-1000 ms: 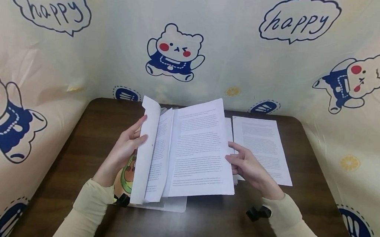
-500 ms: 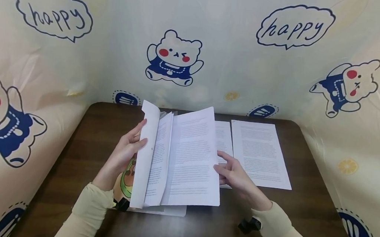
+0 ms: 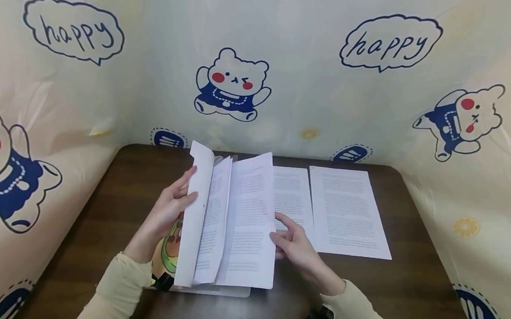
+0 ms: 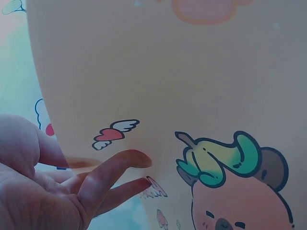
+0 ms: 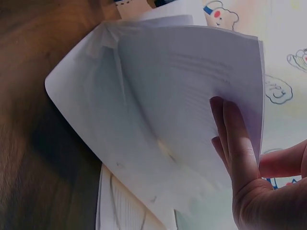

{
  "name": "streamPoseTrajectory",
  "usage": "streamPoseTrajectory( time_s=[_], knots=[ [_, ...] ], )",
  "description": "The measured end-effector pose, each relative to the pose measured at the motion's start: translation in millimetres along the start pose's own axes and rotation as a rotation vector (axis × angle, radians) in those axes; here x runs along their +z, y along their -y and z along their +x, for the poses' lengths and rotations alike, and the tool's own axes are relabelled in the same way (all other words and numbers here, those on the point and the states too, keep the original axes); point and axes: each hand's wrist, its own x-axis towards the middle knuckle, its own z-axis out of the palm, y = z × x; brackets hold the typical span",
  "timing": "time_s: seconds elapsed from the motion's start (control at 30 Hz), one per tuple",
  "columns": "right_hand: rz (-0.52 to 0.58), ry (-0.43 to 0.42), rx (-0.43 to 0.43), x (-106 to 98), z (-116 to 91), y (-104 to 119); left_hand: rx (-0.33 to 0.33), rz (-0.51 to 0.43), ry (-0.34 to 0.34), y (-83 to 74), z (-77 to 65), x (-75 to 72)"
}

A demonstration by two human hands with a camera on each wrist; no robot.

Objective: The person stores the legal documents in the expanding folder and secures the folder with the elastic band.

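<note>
A folder point(image 3: 236, 292) with a cartoon-printed cover point(image 4: 230, 62) lies spread on the table, its left part curled up. My left hand point(image 3: 166, 210) grips that curled white part, thumb on the near face and fingers behind. In the left wrist view, its fingers lie against the cartoon side. My right hand point(image 3: 296, 245) pinches the right edge of a few printed sheets point(image 3: 251, 219), thumb in front and fingers behind. The sheets' left edge sits at a clear pocket point(image 5: 91, 81) of the folder. More printed pages point(image 3: 213, 221) stand between the curl and these sheets.
Two further printed sheets lie on the dark wooden table point(image 3: 343, 301): one partly covered sheet point(image 3: 293, 197) behind my right hand, and another sheet point(image 3: 348, 212) farther right. A cartoon-patterned curtain point(image 3: 291, 42) hangs round the table's back and sides.
My right hand has moved left with the sheets, whose right edge now stands nearer the folder. More of the loose sheet behind shows. The left hand keeps its grip.
</note>
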Motion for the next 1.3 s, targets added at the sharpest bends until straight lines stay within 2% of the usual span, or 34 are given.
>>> streamPoseTrajectory(
  time_s=[0.5, 0.83, 1.3],
  knots=[
    [0.036, 0.048, -0.037, 18.2, 12.1, -5.4, 0.025, 0.009, -0.012, -3.9, 1.4, -0.2],
    [-0.007, 0.023, -0.042, 28.1, 11.1, -9.9, -0.004, 0.01, -0.011, -1.4, -2.9, 2.5],
    [-0.028, 0.021, -0.076, 39.9, 12.0, -15.1, 0.001, 0.021, -0.022, 1.3, -4.8, 4.9]
  ],
)
